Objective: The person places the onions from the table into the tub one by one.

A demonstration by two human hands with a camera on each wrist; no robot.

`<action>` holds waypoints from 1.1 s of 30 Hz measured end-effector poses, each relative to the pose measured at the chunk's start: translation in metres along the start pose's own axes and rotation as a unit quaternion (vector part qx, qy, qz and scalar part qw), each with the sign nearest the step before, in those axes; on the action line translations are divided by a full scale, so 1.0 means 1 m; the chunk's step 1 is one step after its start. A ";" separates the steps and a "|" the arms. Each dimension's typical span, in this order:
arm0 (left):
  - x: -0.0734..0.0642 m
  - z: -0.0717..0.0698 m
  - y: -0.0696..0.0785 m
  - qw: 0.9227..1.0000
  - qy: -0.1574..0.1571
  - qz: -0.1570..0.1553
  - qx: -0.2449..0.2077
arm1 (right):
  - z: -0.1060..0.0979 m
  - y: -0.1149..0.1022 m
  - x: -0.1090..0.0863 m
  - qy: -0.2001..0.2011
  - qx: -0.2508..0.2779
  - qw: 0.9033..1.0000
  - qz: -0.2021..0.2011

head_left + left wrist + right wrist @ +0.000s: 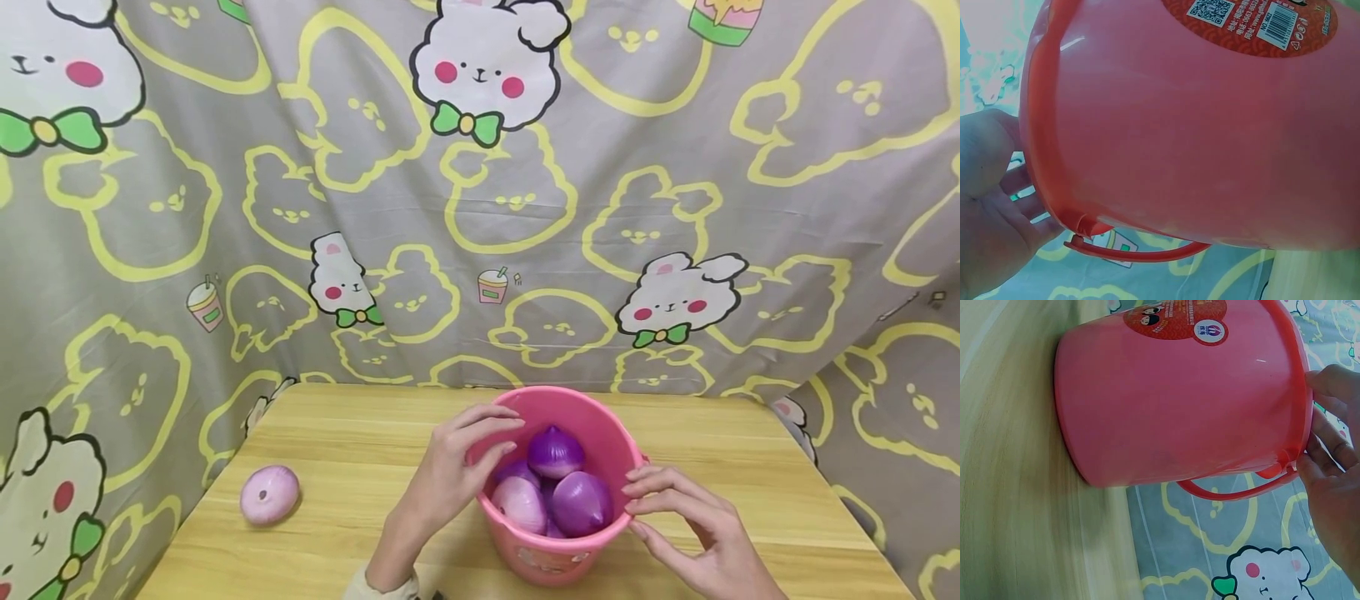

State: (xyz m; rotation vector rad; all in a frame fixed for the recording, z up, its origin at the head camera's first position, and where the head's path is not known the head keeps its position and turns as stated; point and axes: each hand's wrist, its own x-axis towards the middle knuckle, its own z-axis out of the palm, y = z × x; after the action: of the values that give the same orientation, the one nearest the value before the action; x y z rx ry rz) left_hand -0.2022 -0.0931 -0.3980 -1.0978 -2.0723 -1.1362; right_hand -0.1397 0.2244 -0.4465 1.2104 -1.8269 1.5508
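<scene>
A pink bucket stands near the front of the table with several purple onions in it. A dark purple onion lies at the back, another onion at the right, and a paler onion at the left; more are partly hidden beneath. My left hand is at the bucket's left rim, its relaxed fingers reaching over the mouth. On the right side, my right hand touches the rim with extended fingertips, the thumb apart from the fingers. Neither hand holds an onion.
A pale purple onion lies on the wooden table at the left. Behind and beside the table hangs a grey patterned curtain. The bucket's handle hangs down at its far side in the right wrist view.
</scene>
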 end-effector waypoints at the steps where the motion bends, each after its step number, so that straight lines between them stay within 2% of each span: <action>1: 0.000 0.000 0.000 1.000 -0.001 0.000 -0.001 | 0.000 0.000 0.000 0.000 0.000 1.000 0.000; 6: 0.000 -0.002 0.001 1.000 -0.007 -0.018 -0.004 | -0.001 -0.001 0.000 0.001 0.001 1.000 0.001; 12: -0.001 -0.007 0.002 0.998 -0.012 -0.059 -0.012 | 0.000 0.002 0.002 -0.003 0.009 0.999 -0.031; 18: -0.006 -0.015 -0.001 0.999 0.009 -0.051 -0.002 | 0.001 0.004 0.002 -0.004 0.012 0.999 -0.038; 24: -0.014 -0.024 -0.007 0.998 0.037 -0.057 0.000 | 0.000 0.003 0.003 -0.004 0.012 0.999 -0.043; 28: -0.020 -0.027 -0.011 0.997 0.044 -0.057 -0.002 | 0.000 0.000 0.006 -0.004 0.013 0.999 -0.046; 33: -0.028 -0.032 -0.015 0.997 0.052 -0.059 0.018 | 0.002 -0.006 0.010 -0.002 0.009 0.999 -0.038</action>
State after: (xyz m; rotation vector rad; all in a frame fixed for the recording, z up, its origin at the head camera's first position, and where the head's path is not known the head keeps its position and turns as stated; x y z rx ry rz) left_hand -0.1978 -0.1362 -0.4093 -0.8894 -2.0902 -1.1818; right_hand -0.1394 0.2192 -0.4353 1.2760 -1.7525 1.5270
